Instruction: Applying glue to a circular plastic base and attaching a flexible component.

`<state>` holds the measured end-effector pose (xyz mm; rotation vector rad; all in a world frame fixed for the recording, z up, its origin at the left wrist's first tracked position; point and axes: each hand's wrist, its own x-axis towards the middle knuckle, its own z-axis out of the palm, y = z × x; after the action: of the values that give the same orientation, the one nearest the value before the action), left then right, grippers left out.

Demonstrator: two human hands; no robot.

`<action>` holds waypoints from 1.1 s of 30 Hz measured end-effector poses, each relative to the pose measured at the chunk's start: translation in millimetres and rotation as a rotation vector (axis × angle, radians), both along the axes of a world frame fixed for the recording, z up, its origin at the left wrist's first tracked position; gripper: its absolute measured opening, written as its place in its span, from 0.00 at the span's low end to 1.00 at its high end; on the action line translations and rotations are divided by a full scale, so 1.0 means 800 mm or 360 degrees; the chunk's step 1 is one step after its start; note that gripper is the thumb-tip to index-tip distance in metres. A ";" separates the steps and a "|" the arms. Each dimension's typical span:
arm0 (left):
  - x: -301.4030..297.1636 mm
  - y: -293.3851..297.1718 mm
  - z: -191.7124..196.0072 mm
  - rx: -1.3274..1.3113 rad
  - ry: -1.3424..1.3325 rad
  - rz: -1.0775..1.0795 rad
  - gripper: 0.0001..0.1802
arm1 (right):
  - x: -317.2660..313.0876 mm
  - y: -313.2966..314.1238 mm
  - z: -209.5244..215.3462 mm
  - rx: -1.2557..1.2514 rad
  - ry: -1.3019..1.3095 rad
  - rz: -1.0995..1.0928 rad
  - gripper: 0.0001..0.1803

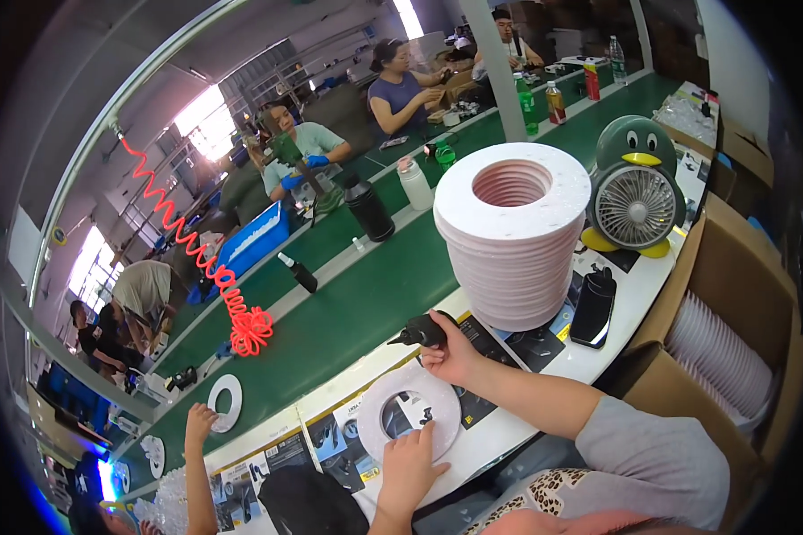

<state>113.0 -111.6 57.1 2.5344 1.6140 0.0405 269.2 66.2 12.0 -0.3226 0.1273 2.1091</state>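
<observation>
From afar I judge the near white ring (448, 415) is being worked, left hand (409, 467) spread against it, right hand (455, 353) clasping a black bottle (425, 331), steady aim needed next.

Right side: green penguin-shaped fan (636, 147) is standing upright. Left: red coiled hose (252, 328) is hanging, bunching at its lower end. Farther off, blue bin (259, 250) is sitting. Mid-scene, white bottle (414, 185) is standing just right of dark flask (368, 210).
</observation>
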 end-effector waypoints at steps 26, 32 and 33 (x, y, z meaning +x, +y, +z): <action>-0.082 0.091 0.029 0.0317 0.0032 0.0466 0.35 | 0.003 -0.008 0.020 0.0081 -0.0004 0.0021 0.18; -0.111 0.239 0.012 0.0164 0.0039 0.0413 0.37 | 0.006 -0.005 0.020 0.0011 -0.0026 -0.0005 0.18; -0.114 0.258 0.004 0.0179 0.0034 0.0398 0.37 | 0.006 -0.006 0.019 0.0029 -0.0036 -0.0014 0.18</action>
<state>22.1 94.5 60.3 2.4012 1.9802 0.1332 274.2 61.2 27.3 -0.3340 0.0961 2.0959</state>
